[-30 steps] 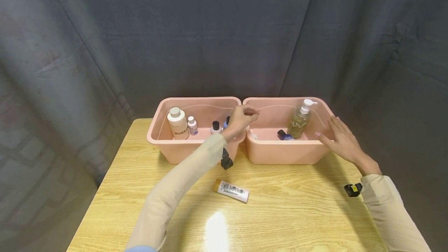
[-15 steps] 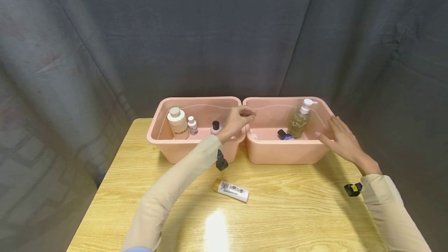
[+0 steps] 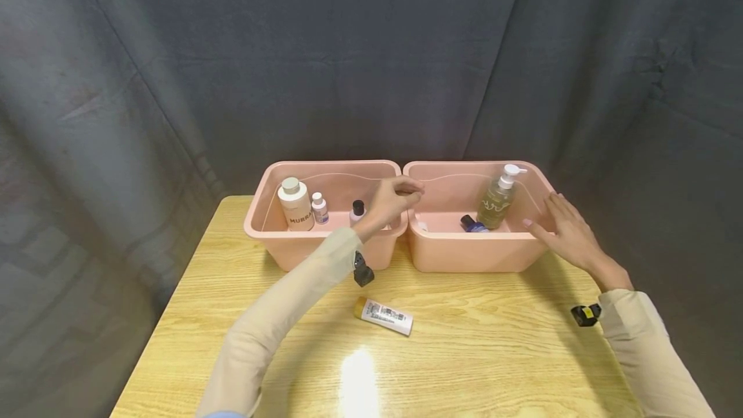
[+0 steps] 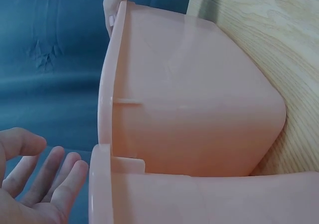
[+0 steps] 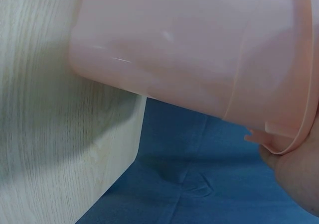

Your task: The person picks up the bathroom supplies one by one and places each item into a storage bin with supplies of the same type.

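Note:
My left hand (image 3: 390, 204) hovers over the right end of the left pink bin (image 3: 302, 250), near where the two bins meet. Its fingers are loosely bent with nothing between them; the left wrist view shows the fingers (image 4: 70, 189) apart beside the rim. My right hand (image 3: 571, 237) rests on the right end of the right pink bin (image 3: 464, 255), fingers along the rim and thumb at the front corner. In the right wrist view, part of that hand (image 5: 301, 171) shows at the bin's rim.
The left bin contains a large white bottle (image 3: 295, 206), a small white bottle (image 3: 320, 210) and a black-capped bottle (image 3: 357, 210). A pump bottle (image 3: 495, 204) and a dark blue item (image 3: 476, 225) are in the right bin. A white tube (image 3: 386, 316) lies on the wooden table (image 3: 493, 340).
My left hand has shifted slightly left and now hides the blue bottle in the left bin. The right hand, bins and tube have stayed in place.

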{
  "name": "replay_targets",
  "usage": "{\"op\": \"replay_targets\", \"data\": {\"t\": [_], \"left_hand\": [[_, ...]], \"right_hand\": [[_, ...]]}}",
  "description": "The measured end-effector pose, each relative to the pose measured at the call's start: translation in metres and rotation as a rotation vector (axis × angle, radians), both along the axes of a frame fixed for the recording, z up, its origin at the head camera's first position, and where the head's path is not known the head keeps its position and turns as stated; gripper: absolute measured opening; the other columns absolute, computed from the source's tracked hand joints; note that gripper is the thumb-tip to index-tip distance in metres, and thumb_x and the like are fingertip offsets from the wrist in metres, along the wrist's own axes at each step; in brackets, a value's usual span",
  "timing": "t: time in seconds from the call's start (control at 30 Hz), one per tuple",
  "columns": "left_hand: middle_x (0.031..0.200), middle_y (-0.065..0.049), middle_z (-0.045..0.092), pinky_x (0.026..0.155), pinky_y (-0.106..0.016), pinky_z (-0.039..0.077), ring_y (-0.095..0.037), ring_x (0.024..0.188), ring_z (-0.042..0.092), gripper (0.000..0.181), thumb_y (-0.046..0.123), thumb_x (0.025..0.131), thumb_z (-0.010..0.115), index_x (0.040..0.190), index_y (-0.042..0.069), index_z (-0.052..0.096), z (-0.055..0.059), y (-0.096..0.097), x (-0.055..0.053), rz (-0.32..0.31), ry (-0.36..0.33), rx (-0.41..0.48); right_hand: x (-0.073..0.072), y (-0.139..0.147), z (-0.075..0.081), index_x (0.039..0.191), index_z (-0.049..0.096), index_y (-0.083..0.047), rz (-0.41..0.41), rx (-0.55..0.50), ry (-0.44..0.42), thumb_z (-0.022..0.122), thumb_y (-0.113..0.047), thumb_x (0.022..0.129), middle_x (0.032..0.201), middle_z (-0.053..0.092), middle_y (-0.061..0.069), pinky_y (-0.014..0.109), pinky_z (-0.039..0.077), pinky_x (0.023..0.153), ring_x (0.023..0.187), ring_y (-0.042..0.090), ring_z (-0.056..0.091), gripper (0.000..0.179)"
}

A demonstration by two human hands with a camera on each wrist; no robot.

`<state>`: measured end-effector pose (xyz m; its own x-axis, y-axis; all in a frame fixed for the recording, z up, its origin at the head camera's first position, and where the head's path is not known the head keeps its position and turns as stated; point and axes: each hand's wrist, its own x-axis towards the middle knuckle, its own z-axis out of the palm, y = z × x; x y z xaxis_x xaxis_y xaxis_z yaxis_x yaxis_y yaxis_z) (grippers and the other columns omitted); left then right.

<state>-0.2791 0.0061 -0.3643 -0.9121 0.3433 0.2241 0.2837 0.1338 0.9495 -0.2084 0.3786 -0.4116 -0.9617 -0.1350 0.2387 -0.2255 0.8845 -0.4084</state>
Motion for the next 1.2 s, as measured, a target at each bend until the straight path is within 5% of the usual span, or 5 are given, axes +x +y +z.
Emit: {"op": "replay_targets", "data": {"t": [0.43, 0.67, 0.8, 0.97, 1.2], "left_hand": [[0.106, -0.015, 0.072, 0.082, -0.023, 0.054, -0.022, 0.095, 0.069, 0.018, 0.001, 0.091, 0.069, 0.108, -0.005, 0.071, -0.001, -0.007, 0.007, -0.006, 0.016, -0.007], [0.106, -0.012, 0.073, 0.046, -0.017, 0.042, -0.014, 0.085, 0.069, 0.018, 0.004, 0.091, 0.071, 0.108, -0.002, 0.072, -0.001, -0.009, 0.014, -0.013, 0.008, -0.023], [0.105, -0.013, 0.073, 0.041, -0.017, 0.036, -0.008, 0.073, 0.063, 0.019, 0.002, 0.09, 0.071, 0.109, -0.003, 0.072, 0.0, -0.012, 0.017, -0.031, -0.008, -0.006], [0.102, -0.012, 0.074, 0.045, -0.018, 0.039, -0.009, 0.072, 0.063, 0.018, 0.001, 0.09, 0.071, 0.108, -0.003, 0.072, 0.001, -0.015, 0.02, -0.04, 0.014, -0.001], [0.103, -0.016, 0.073, 0.078, -0.023, 0.055, -0.021, 0.089, 0.07, 0.017, -0.001, 0.089, 0.071, 0.106, -0.006, 0.071, -0.005, -0.017, 0.025, -0.069, 0.139, -0.037]], "right_hand": [[0.0, 0.001, 0.0, 0.151, 0.018, 0.012, 0.003, -0.002, 0.004, 0.053, -0.041, 0.1, 0.158, 0.009, 0.032, 0.069, 0.005, 0.111, 0.147, 0.045, 0.002, 0.083], [0.0, 0.001, 0.0, 0.151, 0.018, 0.013, 0.002, -0.003, 0.005, 0.054, -0.042, 0.1, 0.158, 0.01, 0.032, 0.069, 0.005, 0.111, 0.147, 0.044, 0.002, 0.083], [-0.001, 0.001, 0.0, 0.151, 0.017, 0.012, 0.0, -0.004, 0.002, 0.054, -0.042, 0.1, 0.158, 0.01, 0.032, 0.07, 0.006, 0.111, 0.147, 0.044, 0.002, 0.084], [-0.002, 0.001, 0.0, 0.152, 0.016, 0.012, -0.004, -0.004, -0.007, 0.054, -0.043, 0.1, 0.159, 0.008, 0.032, 0.069, 0.005, 0.111, 0.147, 0.045, 0.001, 0.084], [-0.001, 0.001, 0.0, 0.152, 0.016, 0.012, -0.003, -0.004, -0.009, 0.053, -0.043, 0.1, 0.159, 0.008, 0.032, 0.068, 0.004, 0.112, 0.148, 0.044, 0.0, 0.084]]}}
